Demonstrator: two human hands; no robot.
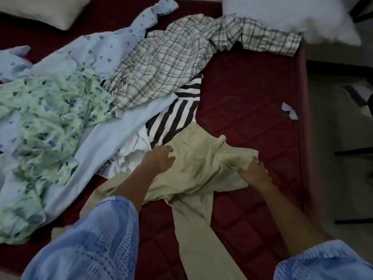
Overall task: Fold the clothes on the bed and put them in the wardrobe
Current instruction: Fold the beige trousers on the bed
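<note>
Beige trousers (199, 164) lie crumpled on the dark red mattress (252, 93), their legs trailing toward me. My left hand (159, 158) rests on the trousers' left side, fingers bent into the cloth. At the waistband's right end, my right hand (253, 172) pinches the fabric. Behind them lies a black-and-white striped garment (175, 114), a plaid shirt (167, 63), a pale blue printed garment (96, 51) and a green floral one (46, 110).
A white garment (131, 156) peeks out left of the trousers. Pillows lie at the back left (44, 11) and back right (288, 15). The mattress edge (302, 118) runs down the right, with floor beyond. A small paper scrap (289, 111) sits near that edge.
</note>
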